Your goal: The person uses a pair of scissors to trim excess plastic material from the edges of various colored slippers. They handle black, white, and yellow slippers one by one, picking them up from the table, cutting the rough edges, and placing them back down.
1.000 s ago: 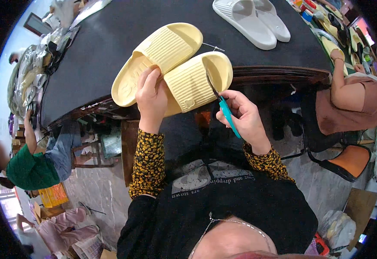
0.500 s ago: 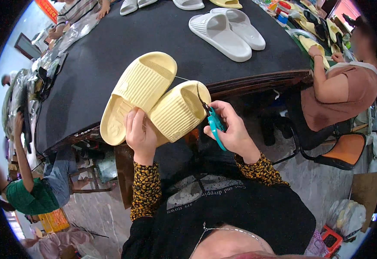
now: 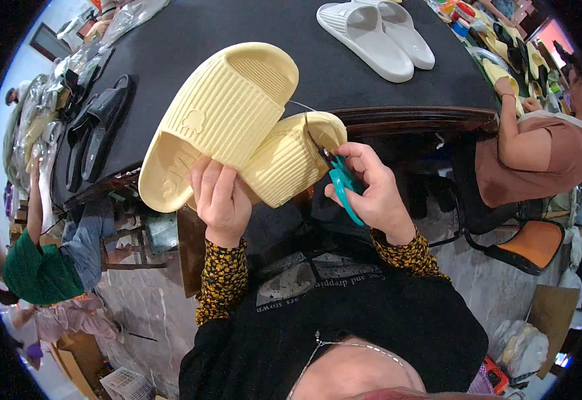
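My left hand [image 3: 223,200] grips a pair of pale yellow slide sandals by their inner edges, thumb hidden. The larger-looking slide [image 3: 234,117] tilts up to the left, its ribbed strap facing me. Against its right side lies the other slide [image 3: 281,167], partly covered. A thin pale strand [image 3: 302,105] runs between the two near their far ends. My right hand [image 3: 377,193] is closed around teal-handled scissors [image 3: 343,183]. Their dark blades point away from me, at the opening of the right slide; whether they touch it I cannot tell.
A dark-topped table [image 3: 191,33] stretches ahead. On it lie white slides [image 3: 371,43] at the far right and black slides [image 3: 97,130] at the left edge. A co-worker in brown [image 3: 524,160] sits right, near an orange chair [image 3: 531,243]; another in green [image 3: 41,267] is left.
The yellow pair has come up closer and tilted, with the scissors staying beside the right slide. My view has shifted. Black slides now show on the table's left, where none showed before.
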Demonstrator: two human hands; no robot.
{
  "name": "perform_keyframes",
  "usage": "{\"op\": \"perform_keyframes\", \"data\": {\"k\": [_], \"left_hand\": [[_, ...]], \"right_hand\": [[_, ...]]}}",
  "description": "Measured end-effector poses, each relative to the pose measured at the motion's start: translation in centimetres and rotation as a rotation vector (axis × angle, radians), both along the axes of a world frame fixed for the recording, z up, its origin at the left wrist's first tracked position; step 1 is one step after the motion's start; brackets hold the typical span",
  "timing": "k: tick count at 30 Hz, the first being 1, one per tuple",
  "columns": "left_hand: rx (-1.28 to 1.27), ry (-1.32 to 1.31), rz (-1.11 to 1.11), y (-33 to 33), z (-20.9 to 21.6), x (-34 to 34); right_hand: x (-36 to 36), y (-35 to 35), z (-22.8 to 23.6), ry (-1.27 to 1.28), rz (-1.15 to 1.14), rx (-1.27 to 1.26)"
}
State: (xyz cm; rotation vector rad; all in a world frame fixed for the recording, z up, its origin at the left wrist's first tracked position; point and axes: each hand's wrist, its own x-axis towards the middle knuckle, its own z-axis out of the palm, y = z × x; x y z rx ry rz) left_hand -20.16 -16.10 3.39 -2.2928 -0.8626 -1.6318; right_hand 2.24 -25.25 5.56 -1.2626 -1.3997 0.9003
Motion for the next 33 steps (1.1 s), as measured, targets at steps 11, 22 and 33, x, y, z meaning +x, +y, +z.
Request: {"op": "perform_keyframes", "data": {"k": [11, 22, 33], "left_hand": [[0.070, 0.065, -0.013, -0.4, 0.2, -0.4], [0.049, 0.119, -0.003, -0.7, 0.3, -0.1], [0.084, 0.146, 0.063, -1.6, 1.0, 0.6]], "right_hand": [[-0.2, 0.2, 1.0, -0.097, 0.003, 0.009], [0.1, 0.0, 0.4, -0.051, -0.007, 0.032], [2.2, -1.4, -0.1, 0.689, 0.275, -0.082]]}}
